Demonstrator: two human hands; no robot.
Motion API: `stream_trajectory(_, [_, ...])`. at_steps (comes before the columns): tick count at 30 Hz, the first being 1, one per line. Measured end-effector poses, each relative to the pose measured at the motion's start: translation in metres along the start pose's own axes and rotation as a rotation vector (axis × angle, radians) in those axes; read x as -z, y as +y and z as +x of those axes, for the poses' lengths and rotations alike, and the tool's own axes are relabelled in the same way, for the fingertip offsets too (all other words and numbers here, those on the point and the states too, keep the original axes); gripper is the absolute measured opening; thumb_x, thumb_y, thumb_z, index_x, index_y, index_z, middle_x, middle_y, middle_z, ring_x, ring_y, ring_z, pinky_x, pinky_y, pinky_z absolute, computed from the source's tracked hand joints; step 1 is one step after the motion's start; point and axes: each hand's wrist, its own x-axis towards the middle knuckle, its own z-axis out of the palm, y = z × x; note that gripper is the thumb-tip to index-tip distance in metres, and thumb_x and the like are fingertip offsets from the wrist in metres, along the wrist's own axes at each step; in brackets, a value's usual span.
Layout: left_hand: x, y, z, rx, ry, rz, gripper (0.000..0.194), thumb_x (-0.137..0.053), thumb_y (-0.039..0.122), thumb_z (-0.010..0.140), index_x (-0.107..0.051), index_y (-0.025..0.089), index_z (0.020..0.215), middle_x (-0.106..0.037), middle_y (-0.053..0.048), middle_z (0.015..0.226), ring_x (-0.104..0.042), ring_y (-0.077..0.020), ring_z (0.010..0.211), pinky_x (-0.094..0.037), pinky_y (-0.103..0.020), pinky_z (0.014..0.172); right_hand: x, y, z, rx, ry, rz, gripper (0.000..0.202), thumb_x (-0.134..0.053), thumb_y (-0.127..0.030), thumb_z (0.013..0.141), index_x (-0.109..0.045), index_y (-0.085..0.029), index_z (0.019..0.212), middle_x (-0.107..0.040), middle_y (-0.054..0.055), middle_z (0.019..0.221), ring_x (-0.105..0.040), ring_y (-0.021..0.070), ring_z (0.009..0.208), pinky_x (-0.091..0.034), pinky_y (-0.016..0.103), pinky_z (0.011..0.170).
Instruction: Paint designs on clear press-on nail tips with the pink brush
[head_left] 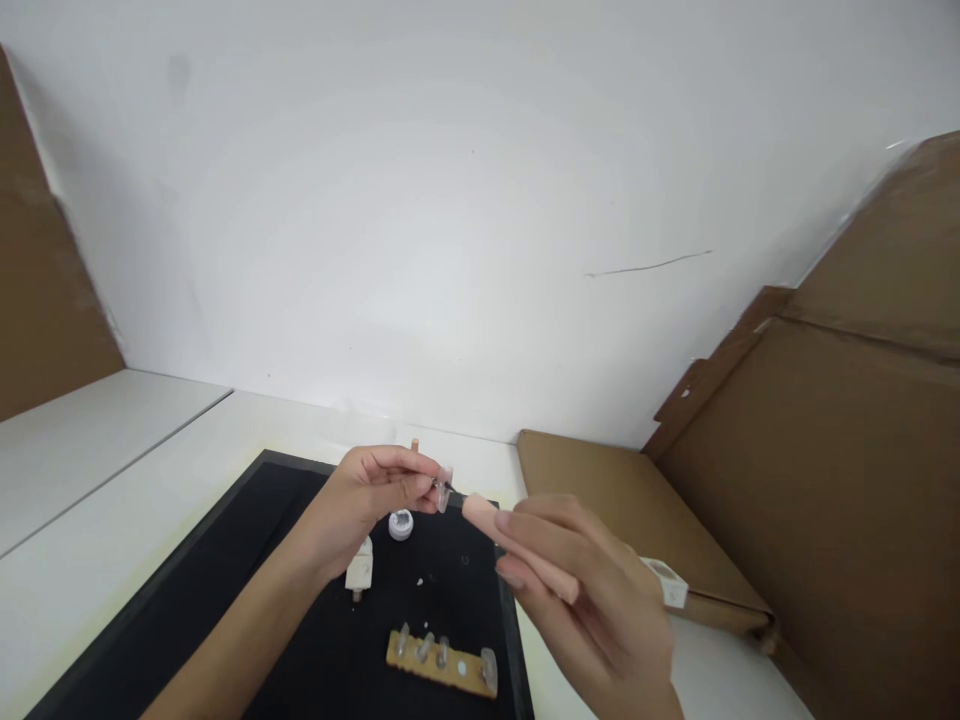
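My left hand (382,482) is closed in a pinch on a small clear piece that looks like a nail tip (445,490). My right hand (585,590) is wrapped around the thick peach handle of a thin brush (480,512). The brush's dark end meets the clear piece just right of my left fingertips. A short peach stick end (415,444) shows above my left fingers; the rest of it is hidden. Below my left hand stands a small white jar (400,525) with something grey in its top.
On the black mat (450,560), a tan strip (442,667) carries several clear tips. A white object (359,570) lies partly behind my left wrist. A flat cardboard box (600,490) with a small white box (667,582) is at right. Cardboard panels (862,400) flank both sides.
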Motion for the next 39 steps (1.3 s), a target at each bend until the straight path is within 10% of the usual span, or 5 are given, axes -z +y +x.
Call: stream_trajectory(39, [0.010,-0.012,0.000,0.071,-0.094,0.146,0.041,-0.071,0.054,0.074,-0.068,0.014,0.072,-0.062,0.001,0.058,-0.052,-0.0096,0.051,-0.037,-0.024,0.057,-0.002,-0.001,-0.003,-0.087,0.060,0.007,0.024,-0.057,-0.010,0.086,-0.059,-0.021,0.107,-0.065,0.003,0.078,-0.061,0.0148,0.064,-0.048,0.026,0.053])
